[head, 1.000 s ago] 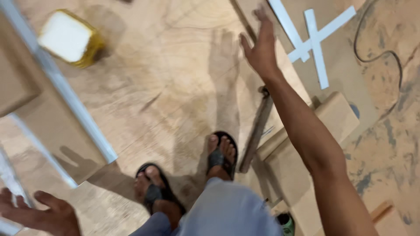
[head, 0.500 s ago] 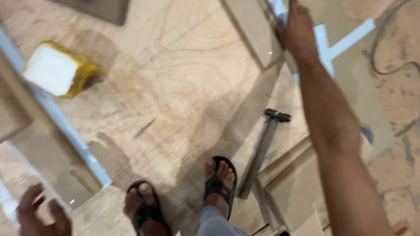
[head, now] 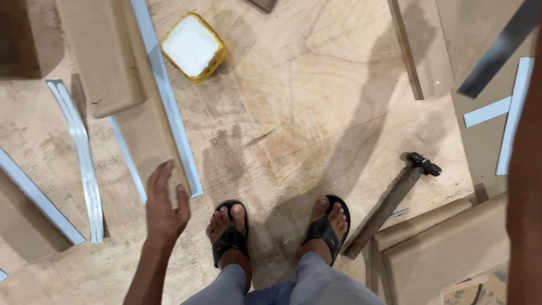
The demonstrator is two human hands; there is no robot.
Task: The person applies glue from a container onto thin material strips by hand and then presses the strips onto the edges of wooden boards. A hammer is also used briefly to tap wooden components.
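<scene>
Floor: plywood sheet floor (head: 316, 101), pale brown, scuffed, with pencil lines and a shadow of the person across it.
Left hand: left hand (head: 165, 206) raised over the floor at lower left, palm turned inward, thumb to the right.
Left fingers: fingers (head: 159, 176) released and loosely spread, holding nothing and touching nothing.
Left forearm: runs from the wrist down out of the bottom edge.
Nearest thing: board with white edge strip (head: 164, 107), lying flat on the floor; its near end sits just beyond the fingertips, partly behind the hand.
Right arm: right arm (head: 525, 186) fills the right edge as a dark blurred band, reaching upward.
Right hand: cut off by the frame; whether its fingers are released or clenched cannot be told.
Feet: both feet in black sandals (head: 324, 231), side by side at bottom centre, grey trouser legs below them.
Hammer: hammer (head: 392, 203) lies on the floor just right of the right foot, head away from the person, handle end touching a stack of boards.
Container: yellow square container with white lid (head: 193, 47), upright on the floor, well apart from the left hand.
Loose strips: white curved strips (head: 84, 164) left of the hand; straight white strips (head: 511, 113) at far right, partly hidden by the arm.
Hard to make out: dark bar at top right, blurred; items at lower right corner cut off.
</scene>
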